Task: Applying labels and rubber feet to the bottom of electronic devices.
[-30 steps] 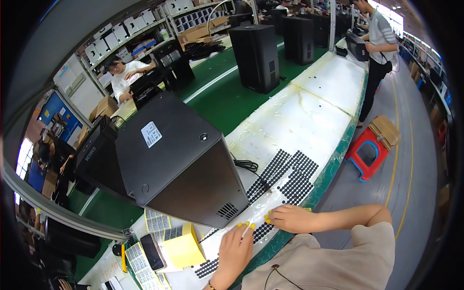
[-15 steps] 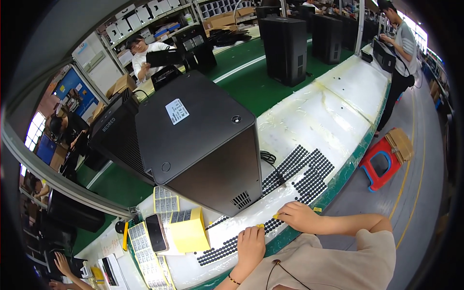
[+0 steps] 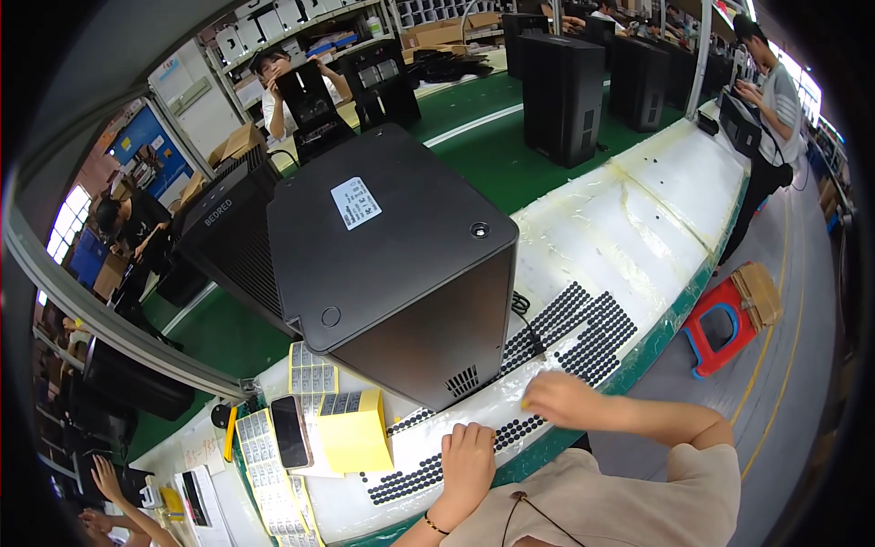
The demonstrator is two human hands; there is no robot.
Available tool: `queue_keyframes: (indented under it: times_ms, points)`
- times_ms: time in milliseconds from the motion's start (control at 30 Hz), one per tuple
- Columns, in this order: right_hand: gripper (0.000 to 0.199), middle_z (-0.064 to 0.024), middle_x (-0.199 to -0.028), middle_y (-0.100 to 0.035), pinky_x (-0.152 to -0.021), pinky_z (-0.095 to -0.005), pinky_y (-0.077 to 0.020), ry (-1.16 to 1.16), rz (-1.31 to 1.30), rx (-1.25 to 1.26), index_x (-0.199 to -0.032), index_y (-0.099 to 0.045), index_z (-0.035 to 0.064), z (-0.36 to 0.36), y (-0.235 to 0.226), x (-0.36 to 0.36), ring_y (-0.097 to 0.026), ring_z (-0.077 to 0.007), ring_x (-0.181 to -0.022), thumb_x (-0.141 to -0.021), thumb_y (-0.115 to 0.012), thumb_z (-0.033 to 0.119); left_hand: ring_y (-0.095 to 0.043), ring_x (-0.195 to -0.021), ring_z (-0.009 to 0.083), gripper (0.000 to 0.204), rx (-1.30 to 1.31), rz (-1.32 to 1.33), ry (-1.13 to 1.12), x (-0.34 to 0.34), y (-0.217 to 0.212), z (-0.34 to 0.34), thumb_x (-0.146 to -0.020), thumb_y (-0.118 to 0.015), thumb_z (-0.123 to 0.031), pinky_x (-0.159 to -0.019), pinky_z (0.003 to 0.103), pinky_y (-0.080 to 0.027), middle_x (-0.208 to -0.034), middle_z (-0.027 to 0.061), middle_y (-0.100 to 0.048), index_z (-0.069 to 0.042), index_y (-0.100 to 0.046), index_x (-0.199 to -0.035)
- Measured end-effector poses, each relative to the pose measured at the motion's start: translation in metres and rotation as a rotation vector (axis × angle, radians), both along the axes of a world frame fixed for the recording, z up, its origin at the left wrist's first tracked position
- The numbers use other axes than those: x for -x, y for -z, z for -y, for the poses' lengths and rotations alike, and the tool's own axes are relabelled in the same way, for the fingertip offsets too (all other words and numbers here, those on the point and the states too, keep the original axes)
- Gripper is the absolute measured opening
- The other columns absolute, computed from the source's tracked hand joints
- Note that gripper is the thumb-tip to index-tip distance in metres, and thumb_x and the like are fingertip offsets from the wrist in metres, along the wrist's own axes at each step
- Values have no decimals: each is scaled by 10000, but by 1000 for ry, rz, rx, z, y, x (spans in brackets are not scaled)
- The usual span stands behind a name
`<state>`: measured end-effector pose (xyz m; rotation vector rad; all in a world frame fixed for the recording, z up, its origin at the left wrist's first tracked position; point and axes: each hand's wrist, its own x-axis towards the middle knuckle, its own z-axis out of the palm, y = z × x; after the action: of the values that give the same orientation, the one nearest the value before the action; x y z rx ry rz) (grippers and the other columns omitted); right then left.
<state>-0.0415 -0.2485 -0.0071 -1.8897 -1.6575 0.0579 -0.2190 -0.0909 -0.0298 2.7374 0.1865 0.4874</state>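
Observation:
My left hand (image 3: pixel 468 460) rests at the near edge of the bench with its fingers together and bent, beside rows of small black round pads (image 3: pixel 406 480). A bit of yellow shows at its fingertips; what they hold, if anything, is hidden. My right hand (image 3: pixel 558 399) is closed, slightly blurred, above the right end of those rows. Yellow also shows at its fingertips, and I cannot make out anything in its grip. Ahead stands a large black box-shaped appliance (image 3: pixel 419 237) with a white label and a round recess on its upward face.
More black pads (image 3: pixel 597 337) lie in rows to the right. Label sheets (image 3: pixel 264 465), a phone (image 3: pixel 290 430) and a yellow sheet (image 3: pixel 351 447) lie at left. Black cabinets (image 3: pixel 561 100) stand on the green conveyor (image 3: pixel 474 159). A red stool (image 3: pixel 725 324) is on the floor; co-workers are nearby.
My right hand has lifted and come away from the pads. My left hand stays near the same pads. Across the conveyor, a person has raised a black part. The whole view has shifted slightly.

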Motion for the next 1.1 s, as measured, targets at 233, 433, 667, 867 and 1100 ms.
queue_keyframes:
  times_ms: [233,433,667,867,1100]
  points:
    - [115,-99,-880,-576,-783,-295,-459,389,6,-645,-903,-578,4,-21,-144,-95,-576,-212,-832,-847,-677,-11,-524,-826,283,166,268,60,54,-2,-9,-8,-821,-683,-56,-729,386,-381,-889,95,-588,-27,-589,-955]
    - [169,-49,-910,-654,-863,-282,-466,69,-21,-774,-1005,-620,7,-110,-245,-121,-604,-133,-901,-908,-667,137,-500,-600,251,142,478,115,-97,-6,-24,-14,-859,-679,-75,-645,362,-382,-641,59,-520,-24,-580,-946]
    - [194,-33,-909,-620,-867,-303,-467,-27,-12,-460,-978,-586,17,-194,-274,-141,-578,-130,-885,-928,-659,190,-333,-515,138,150,675,145,-141,9,-32,-24,-828,-738,-52,-570,282,-339,-509,16,-368,5,-608,-875]
    - [175,-56,-884,-623,-827,-313,-469,-12,147,-364,-971,-594,15,-196,-281,-145,-582,-175,-859,-913,-657,167,-328,-507,129,147,729,124,-145,12,-31,-31,-830,-737,-39,-565,277,-337,-507,10,-355,9,-609,-886]
    - [118,-92,-821,-630,-763,-361,-478,-65,375,-507,-933,-586,29,-190,-283,-136,-617,-248,-817,-893,-639,127,-356,-512,84,142,693,187,-94,14,-37,-43,-829,-731,-2,-549,242,-331,-520,-9,-407,8,-605,-894]
